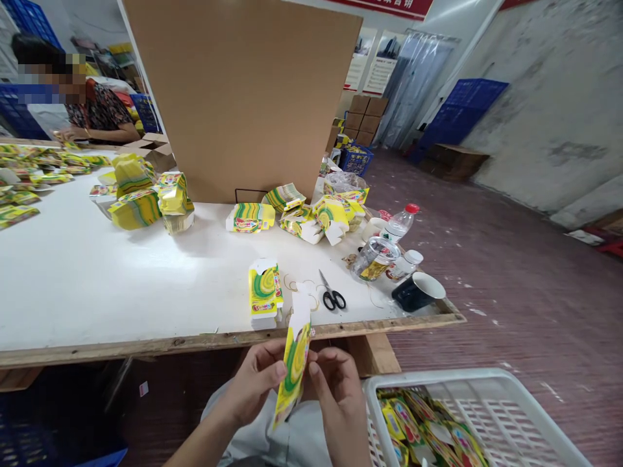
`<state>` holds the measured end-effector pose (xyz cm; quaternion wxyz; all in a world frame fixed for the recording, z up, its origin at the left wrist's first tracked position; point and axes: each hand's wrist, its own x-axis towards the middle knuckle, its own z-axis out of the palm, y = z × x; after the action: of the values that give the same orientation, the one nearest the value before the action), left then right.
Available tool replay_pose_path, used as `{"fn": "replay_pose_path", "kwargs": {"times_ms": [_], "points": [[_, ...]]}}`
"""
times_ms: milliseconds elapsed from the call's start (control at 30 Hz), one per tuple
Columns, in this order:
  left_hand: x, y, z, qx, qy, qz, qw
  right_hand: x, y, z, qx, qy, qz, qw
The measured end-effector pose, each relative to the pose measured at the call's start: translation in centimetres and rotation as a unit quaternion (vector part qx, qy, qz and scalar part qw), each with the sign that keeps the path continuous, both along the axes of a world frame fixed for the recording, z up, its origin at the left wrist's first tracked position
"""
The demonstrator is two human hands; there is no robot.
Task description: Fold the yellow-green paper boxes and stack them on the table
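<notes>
A slim yellow and green printed carton (pixel 294 363) stands tilted between my hands, its white flaps open at the top. My left hand (pixel 257 376) grips its left side with the thumb on the front. At the right edge, my right hand (pixel 335 389) pinches the carton with thumb and fingertips; part of that contact is hidden. Just beyond, on the table, a stack of similar flat cartons (pixel 265 292) lies close to the front edge. Black-handled scissors (pixel 333 299) rest to the right of it, beside some thin rubber bands (pixel 311 299).
A white plastic basket (pixel 540 415) holding cartons stands at my right. Along the table's right end are a dark mug (pixel 418 292), a clear jar (pixel 374 259) and a bottle (pixel 400 224). Carton bundles (pixel 136 194) sit before a tall cardboard panel (pixel 243 97). Another person (pixel 102 110) works far left.
</notes>
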<state>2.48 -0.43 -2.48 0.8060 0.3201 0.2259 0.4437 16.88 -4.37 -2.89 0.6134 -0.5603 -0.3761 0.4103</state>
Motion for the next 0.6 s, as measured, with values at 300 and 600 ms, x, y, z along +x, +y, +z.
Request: {"fn": "replay_pose_path", "kwargs": {"times_ms": [300, 600], "points": [[-0.1, -0.1, 0.2, -0.066, -0.050, -0.047, 0.995, 2.5, 2.2, 3.8, 0.101, -0.320, 0.152, 0.930], [-0.3, 0.8, 1.0, -0.064, -0.007, -0.048, 0.997, 2.3, 2.5, 4.4, 0.081, -0.251, 0.056, 0.963]]}}
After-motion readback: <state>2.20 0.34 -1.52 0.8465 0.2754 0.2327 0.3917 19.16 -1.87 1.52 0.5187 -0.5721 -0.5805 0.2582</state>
